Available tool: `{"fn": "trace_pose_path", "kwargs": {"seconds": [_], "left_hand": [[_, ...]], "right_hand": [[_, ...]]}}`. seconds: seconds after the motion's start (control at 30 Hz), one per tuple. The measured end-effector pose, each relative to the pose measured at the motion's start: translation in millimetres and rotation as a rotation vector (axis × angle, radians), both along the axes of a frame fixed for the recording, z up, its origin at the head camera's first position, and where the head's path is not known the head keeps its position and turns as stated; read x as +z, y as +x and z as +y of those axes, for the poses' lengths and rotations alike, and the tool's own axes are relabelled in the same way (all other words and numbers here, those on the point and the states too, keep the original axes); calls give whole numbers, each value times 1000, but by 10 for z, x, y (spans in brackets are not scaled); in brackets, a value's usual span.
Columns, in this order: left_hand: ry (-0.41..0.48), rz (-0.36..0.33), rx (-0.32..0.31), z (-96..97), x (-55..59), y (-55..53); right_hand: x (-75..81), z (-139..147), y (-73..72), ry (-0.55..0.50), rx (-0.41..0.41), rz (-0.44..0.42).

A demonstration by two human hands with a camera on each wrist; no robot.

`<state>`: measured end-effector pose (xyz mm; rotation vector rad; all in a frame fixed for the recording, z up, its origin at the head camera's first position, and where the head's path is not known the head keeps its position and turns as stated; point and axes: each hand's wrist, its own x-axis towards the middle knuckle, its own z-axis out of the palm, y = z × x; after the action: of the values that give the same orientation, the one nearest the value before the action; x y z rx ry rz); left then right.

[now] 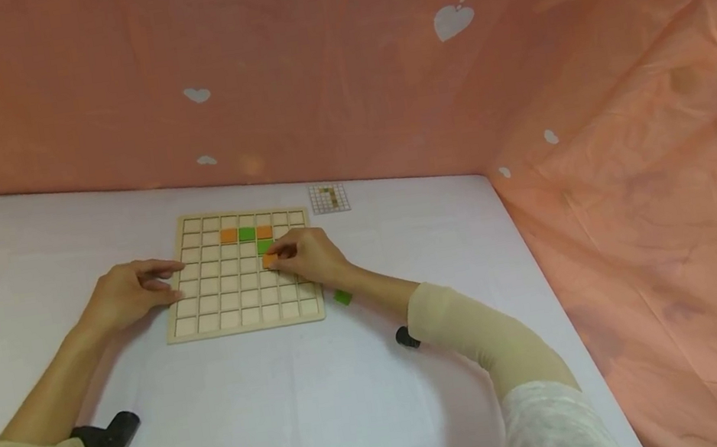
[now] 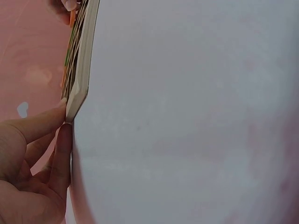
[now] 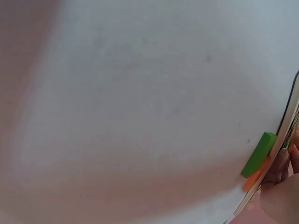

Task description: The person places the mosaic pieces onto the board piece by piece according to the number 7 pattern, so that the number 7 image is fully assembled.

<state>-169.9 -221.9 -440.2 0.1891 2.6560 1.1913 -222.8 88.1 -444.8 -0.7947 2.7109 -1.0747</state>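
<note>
A square wooden grid board (image 1: 231,302) lies on the white table. Its upper part carries an orange tile (image 1: 229,236), a green tile (image 1: 246,234) and another orange tile (image 1: 264,232) in a row, with a second green tile (image 1: 264,246) below the last one. My right hand (image 1: 311,256) pinches an orange tile (image 1: 270,261) between thumb and fingers, right at the cell beneath that green one. With its fingertips and thumb, my left hand (image 1: 125,291) touches the board's left edge; the left wrist view shows these fingers (image 2: 60,154) against the board's rim (image 2: 80,88).
Beside the board's right edge lie a loose green tile (image 3: 258,156) and a loose orange tile (image 3: 255,179). Behind the board's right corner is a small card (image 1: 330,198) printed with a grid pattern. An orange cloth (image 1: 327,104) with white hearts hangs behind the table.
</note>
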Motion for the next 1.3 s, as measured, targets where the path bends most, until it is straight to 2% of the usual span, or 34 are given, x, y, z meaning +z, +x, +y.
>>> {"fn": "trace_pose_path", "kwargs": {"seconds": [0.23, 0.53, 0.83, 1.03, 1.3], "left_hand": [[-1, 1, 4, 6, 8, 1], [1, 16, 2, 2, 19, -2], [3, -17, 17, 9, 12, -5], [1, -9, 14, 19, 19, 4], [-12, 11, 10, 22, 23, 10]], "right_hand": [[-16, -34, 14, 34, 27, 90], [-38, -62, 29, 47, 10, 113], [-46, -6, 24, -27, 2, 15], [-36, 91, 22, -136, 10, -67], [17, 264, 69, -195, 0, -117]]}}
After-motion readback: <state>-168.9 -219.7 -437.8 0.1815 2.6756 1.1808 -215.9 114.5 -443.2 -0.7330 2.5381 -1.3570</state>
